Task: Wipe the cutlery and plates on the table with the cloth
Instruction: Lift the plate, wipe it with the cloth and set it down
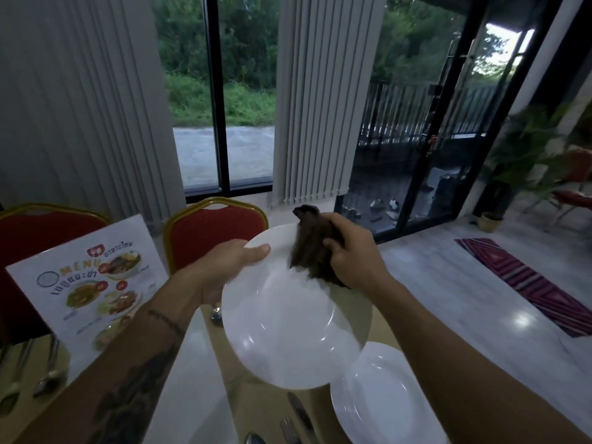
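Plates number two: the raised plate (288, 331), white and round, is lifted clear of the table (192, 395) with its face tipped toward us, and the second plate (384, 395) lies flat on the table at the lower right, its far edge hidden under the raised one. Our left hand (224, 261) holds the raised plate at its upper-left rim, thumb laid on the face and fingers out of sight behind. Our right hand (352, 257) is curled round the one dark brown cloth (310, 245), bunched against the plate's upper right; the cloth's long axis runs away from us, its loose end pointing up past the rim toward the window. Near the bottom edge we count three pieces of cutlery: a knife (299, 411), a fork (288, 431) and a spoon (253, 439), the knife lying at a slant with its handle toward us. Another spoon (217, 315) shows beneath the left wrist. More cutlery lies at the far left, too blurred to count. One menu card (89, 283) stands before two red chairs (217, 232).
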The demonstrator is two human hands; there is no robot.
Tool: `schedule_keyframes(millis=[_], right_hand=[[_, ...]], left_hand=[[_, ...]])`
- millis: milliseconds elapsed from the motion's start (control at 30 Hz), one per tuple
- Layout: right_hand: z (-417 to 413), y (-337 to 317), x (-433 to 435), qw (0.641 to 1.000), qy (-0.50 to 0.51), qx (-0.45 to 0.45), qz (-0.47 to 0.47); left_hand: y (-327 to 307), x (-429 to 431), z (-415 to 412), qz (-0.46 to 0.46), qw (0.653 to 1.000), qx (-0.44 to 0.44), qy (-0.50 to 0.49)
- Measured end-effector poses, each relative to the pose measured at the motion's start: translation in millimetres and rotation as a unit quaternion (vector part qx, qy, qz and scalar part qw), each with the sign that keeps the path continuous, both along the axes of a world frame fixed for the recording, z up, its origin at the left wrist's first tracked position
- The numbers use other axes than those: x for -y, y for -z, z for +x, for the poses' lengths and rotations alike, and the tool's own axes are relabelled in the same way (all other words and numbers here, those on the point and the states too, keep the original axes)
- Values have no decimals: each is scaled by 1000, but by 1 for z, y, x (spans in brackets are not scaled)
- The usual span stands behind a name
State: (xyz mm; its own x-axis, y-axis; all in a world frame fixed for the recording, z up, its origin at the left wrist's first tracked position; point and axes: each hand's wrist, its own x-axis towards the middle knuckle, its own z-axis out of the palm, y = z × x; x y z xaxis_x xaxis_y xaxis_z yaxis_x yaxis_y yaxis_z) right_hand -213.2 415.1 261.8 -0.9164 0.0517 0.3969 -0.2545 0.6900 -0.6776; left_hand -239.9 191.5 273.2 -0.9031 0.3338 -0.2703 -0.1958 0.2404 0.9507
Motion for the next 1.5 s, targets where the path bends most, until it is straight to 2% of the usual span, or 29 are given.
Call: schedule_keyframes(millis=[67, 167, 267, 367, 500, 667, 800, 867, 967, 1133, 1200, 1267, 1367, 1433, 1500], right_hand=[[4, 18, -4, 998, 47, -32, 11], [13, 60, -10, 993, 115, -13, 37], [11, 99, -14, 978, 174, 52, 98], [5, 105, -1, 965, 207, 107, 122], [-3, 93, 14, 975, 147, 78, 144], [17, 77, 37, 992, -39, 16, 115], [45, 75, 32, 980, -163, -10, 112], [49, 81, 11, 980, -155, -16, 120], [40, 84, -11, 988, -81, -14, 133], [4, 62, 9, 995, 25, 15, 92], [0, 55, 27, 996, -3, 6, 86], [8, 56, 40, 989, -81, -9, 123], [32, 72, 31, 971, -170, 20, 165], [37, 83, 10, 970, -153, 7, 187], [29, 85, -8, 968, -106, 33, 227]], left_hand=[[10, -8, 6, 48, 997, -22, -63], [27, -19, 11, 139, 979, 1, -147], [34, -30, 15, 188, 968, -2, -167], [37, -49, 22, 182, 970, -37, -157], [32, -63, 20, 182, 970, -44, -153], [24, -56, 11, 202, 964, -49, -165], [20, -37, 2, 216, 948, -54, -228], [20, -32, 6, 203, 950, -53, -231], [23, -35, 16, 182, 957, -38, -222], [30, -58, 19, 180, 965, -33, -189], [34, -62, 12, 187, 963, -24, -193], [29, -56, 6, 185, 959, -15, -216], [24, -37, 3, 162, 949, -24, -268], [25, -26, 6, 133, 949, -27, -285], [26, -25, 13, 109, 951, -33, -286]])
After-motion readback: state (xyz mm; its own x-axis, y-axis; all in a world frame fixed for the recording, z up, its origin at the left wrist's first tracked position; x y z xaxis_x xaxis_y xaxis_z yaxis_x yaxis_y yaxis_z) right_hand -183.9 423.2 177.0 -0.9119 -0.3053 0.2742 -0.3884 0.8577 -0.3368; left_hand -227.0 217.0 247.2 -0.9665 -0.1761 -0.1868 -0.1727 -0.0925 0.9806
